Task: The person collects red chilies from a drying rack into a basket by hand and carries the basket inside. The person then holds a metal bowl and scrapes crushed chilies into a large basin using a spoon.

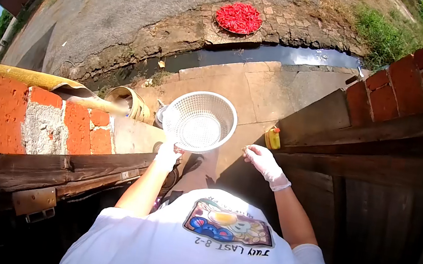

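Note:
My left hand [167, 156], in a thin whitish glove, is closed on the near rim of a white perforated plastic basket [201, 121]. The basket is tilted, and its inside shows no contents. To the right of it is my right hand [264, 163], also gloved, with its fingers pinched together at the tips. Something small and pale may be between those fingertips, too small to name. A yellow bottle [273, 138] with a red cap stands on the paving just beyond my right hand.
Red peppers [239, 18] lie on a round tray across a water-filled ditch [248, 53]. A pale bucket [137, 106] and a yellow rolled sheet [34, 78] are at the left. Brick walls with dark wooden door frames flank both sides.

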`<state>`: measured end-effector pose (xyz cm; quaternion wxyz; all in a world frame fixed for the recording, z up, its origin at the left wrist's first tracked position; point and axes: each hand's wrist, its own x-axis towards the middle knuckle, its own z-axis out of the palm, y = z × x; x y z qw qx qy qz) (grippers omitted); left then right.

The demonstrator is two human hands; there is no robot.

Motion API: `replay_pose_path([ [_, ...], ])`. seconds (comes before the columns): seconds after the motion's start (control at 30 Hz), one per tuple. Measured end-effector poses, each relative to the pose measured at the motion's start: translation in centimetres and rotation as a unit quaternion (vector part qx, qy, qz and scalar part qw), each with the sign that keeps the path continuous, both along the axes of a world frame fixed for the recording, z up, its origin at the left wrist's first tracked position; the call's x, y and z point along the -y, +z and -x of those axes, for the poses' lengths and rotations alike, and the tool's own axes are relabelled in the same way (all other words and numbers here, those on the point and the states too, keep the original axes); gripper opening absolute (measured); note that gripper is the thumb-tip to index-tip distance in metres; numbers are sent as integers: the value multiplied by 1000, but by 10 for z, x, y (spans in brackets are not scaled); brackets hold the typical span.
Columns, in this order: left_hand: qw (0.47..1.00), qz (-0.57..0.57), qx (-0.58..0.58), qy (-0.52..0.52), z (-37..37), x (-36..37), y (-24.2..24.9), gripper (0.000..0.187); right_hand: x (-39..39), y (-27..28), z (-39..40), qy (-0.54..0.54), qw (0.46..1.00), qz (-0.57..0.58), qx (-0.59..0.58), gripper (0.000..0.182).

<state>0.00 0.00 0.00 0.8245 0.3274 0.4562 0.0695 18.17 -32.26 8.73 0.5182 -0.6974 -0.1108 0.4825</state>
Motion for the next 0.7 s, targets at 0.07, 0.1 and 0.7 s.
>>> replay_pose_path([
  [0.07,997,4,-78,-22,12,-16,5,36,-13,26,8,7,998,5,62,25],
  [0.1,989,71,-130,-15,-73,-19,-59,33,-23,-12,-79,-15,997,80,10,25],
  [0.7,961,-19,-263,79,-422,-304,-80,26,-270,-107,-480,86,974,210,-16,33],
])
